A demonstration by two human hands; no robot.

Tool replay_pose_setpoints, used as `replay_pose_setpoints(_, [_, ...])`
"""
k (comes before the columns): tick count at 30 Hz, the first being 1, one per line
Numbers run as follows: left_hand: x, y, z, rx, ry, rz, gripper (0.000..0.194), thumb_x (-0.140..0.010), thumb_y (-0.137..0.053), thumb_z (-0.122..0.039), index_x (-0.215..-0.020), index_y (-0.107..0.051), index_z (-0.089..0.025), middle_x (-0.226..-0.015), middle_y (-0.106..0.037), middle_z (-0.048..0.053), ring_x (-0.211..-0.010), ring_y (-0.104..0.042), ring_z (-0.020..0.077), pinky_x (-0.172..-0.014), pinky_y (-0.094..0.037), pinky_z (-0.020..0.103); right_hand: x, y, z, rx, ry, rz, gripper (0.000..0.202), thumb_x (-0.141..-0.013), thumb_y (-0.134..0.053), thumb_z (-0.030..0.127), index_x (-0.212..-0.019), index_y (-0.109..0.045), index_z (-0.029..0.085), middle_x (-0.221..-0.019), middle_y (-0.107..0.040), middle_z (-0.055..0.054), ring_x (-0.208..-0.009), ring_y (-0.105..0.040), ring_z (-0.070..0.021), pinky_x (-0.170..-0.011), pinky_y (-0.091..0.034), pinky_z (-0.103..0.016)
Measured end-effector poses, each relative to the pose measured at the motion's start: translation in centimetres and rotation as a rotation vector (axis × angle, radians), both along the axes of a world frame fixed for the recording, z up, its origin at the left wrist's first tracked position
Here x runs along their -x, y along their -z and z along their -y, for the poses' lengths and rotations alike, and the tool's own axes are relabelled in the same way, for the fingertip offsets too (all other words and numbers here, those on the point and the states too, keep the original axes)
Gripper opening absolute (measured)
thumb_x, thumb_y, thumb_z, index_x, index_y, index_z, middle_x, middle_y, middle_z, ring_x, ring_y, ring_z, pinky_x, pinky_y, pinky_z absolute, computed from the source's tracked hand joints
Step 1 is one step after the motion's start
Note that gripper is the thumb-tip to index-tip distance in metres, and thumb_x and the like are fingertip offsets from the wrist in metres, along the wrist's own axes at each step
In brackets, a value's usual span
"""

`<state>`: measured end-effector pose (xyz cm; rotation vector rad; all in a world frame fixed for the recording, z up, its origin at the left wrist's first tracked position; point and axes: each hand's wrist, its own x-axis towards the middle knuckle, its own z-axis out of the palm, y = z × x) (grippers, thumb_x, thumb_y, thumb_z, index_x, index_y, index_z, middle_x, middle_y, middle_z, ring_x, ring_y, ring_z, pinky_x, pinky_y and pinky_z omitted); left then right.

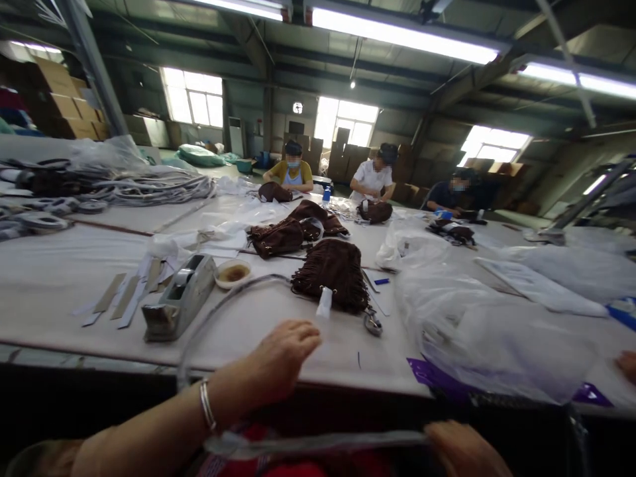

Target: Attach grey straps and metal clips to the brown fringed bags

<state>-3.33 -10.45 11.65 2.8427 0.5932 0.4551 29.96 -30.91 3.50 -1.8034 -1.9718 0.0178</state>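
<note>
A dark brown fringed bag (330,271) lies on the table in front of me, a white wrapped tab on its front and a metal clasp (372,322) at its lower right corner. From its left side a strap in pale wrapping (209,321) curves down over the table edge. My left hand (281,354), a bracelet at its wrist, is held near the edge below the bag, fingers bent together; whatever they hold is hidden. Low at the right, my blurred right hand (464,447) is closed on the end of a pale wrapped strip (322,442) stretched across my lap.
A tape dispenser (181,298), a small dish (232,272) and card strips (124,298) lie to the left. Clear plastic bags (491,331) cover the right side. More brown bags (278,235) lie beyond. Several people work across the table; another hand (627,364) shows at the right edge.
</note>
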Motion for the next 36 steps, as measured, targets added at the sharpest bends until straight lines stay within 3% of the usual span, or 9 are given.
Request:
replay_pose_setpoints(4, [-5.2,1.2,5.3,0.226,0.021,-0.030,0.031,-0.087,-0.058,-0.030,-0.115,-0.059,-0.017,-0.111,-0.066,0.009,-0.097,-0.063,0.0220,-0.090,-0.053,0.033,5.0,-2.7,-7.3,0.144,-0.062,0.276,0.021,-0.085,-0.053,0.010,-0.072,-0.063,0.023,-0.070,-0.066,-0.003,-0.070,-0.061,-0.0212,-0.067,-0.039,-0.035])
replay_pose_setpoints(8, [-6.5,3.2,4.0,0.245,-0.189,-0.235,0.020,-0.090,-0.047,-0.016,-0.102,-0.062,-0.011,-0.095,-0.069,0.012,-0.086,-0.067,0.0250,-0.082,-0.056,0.038,8.8,-4.8,-12.2,0.099,-0.206,0.342,0.021,-0.090,-0.054,0.013,-0.073,-0.065,0.021,-0.074,-0.068,-0.004,-0.080,-0.061,-0.0211,-0.080,-0.038,-0.035])
replay_pose_setpoints(10, [-5.8,3.9,2.7,0.243,-0.276,-0.243,0.022,-0.087,-0.043,-0.008,-0.097,-0.062,-0.010,-0.093,-0.069,0.013,-0.088,-0.068,0.0260,-0.083,-0.056,0.040,9.1,-4.3,-12.4,-0.046,-0.124,0.303,0.022,-0.093,-0.049,0.014,-0.089,-0.070,0.022,-0.091,-0.070,-0.007,-0.098,-0.060,-0.0241,-0.094,-0.035,-0.040])
replay_pose_setpoints(13, [-5.0,4.4,1.9,0.272,-0.351,-0.270,0.022,-0.083,-0.045,-0.005,-0.096,-0.063,-0.008,-0.091,-0.069,0.015,-0.087,-0.069,0.0283,-0.080,-0.057,0.041,8.7,-2.5,-11.7,-0.140,0.194,0.123,0.030,-0.097,-0.045,0.026,-0.115,-0.067,0.018,-0.112,-0.068,-0.014,-0.110,-0.058,-0.0283,-0.099,-0.035,-0.043])
replay_pose_setpoints(18, [-5.7,4.8,2.7,0.288,-0.207,-0.348,0.026,-0.085,-0.047,-0.008,-0.102,-0.065,-0.008,-0.096,-0.068,0.016,-0.090,-0.069,0.0297,-0.081,-0.057,0.044,8.6,-0.8,-12.7,0.330,0.375,-0.272,0.045,-0.096,-0.042,0.052,-0.093,-0.071,0.018,-0.075,-0.070,-0.007,-0.071,-0.064,-0.0208,-0.066,-0.044,-0.029])
replay_pose_setpoints(22, [-5.8,4.5,2.4,0.272,-0.076,-0.402,0.023,-0.087,-0.051,-0.012,-0.102,-0.068,-0.009,-0.097,-0.067,0.016,-0.087,-0.067,0.0271,-0.082,-0.056,0.039,8.7,-0.5,-14.3,0.251,0.277,-0.157,0.031,-0.094,-0.044,0.026,-0.107,-0.071,0.019,-0.087,-0.070,-0.007,-0.083,-0.064,-0.0187,-0.075,-0.045,-0.026])
replay_pose_setpoints(26, [-5.2,4.5,0.5,0.220,-0.114,-0.373,0.024,-0.089,-0.047,-0.012,-0.101,-0.068,-0.012,-0.095,-0.064,0.014,-0.082,-0.066,0.0246,-0.077,-0.056,0.037,8.7,0.4,-14.5,0.180,0.054,0.070,0.049,-0.085,-0.043,0.006,-0.124,-0.066,0.025,-0.093,-0.065,-0.006,-0.082,-0.062,-0.0160,-0.074,-0.045,-0.023])
replay_pose_setpoints(32, [-4.8,5.5,-1.8,0.114,-0.069,-0.296,0.015,-0.088,-0.054,-0.019,-0.095,-0.067,-0.016,-0.090,-0.062,0.009,-0.077,-0.062,0.0211,-0.072,-0.053,0.033,8.2,1.0,-14.9,0.169,-0.080,0.073,0.036,-0.088,-0.046,0.007,-0.087,-0.076,0.027,-0.080,-0.056,-0.003,-0.069,-0.055,-0.0120,-0.064,-0.040,-0.022])
replay_pose_setpoints(36, [-5.1,6.0,-2.0,0.052,-0.013,-0.224,0.012,-0.088,-0.055,-0.020,-0.089,-0.067,-0.016,-0.088,-0.061,0.009,-0.083,-0.059,0.0235,-0.074,-0.052,0.035,8.0,1.5,-15.2,0.077,-0.170,0.024,0.030,-0.089,-0.048,0.009,-0.081,-0.075,0.020,-0.077,-0.051,-0.003,-0.066,-0.051,-0.0119,-0.062,-0.038,-0.023])
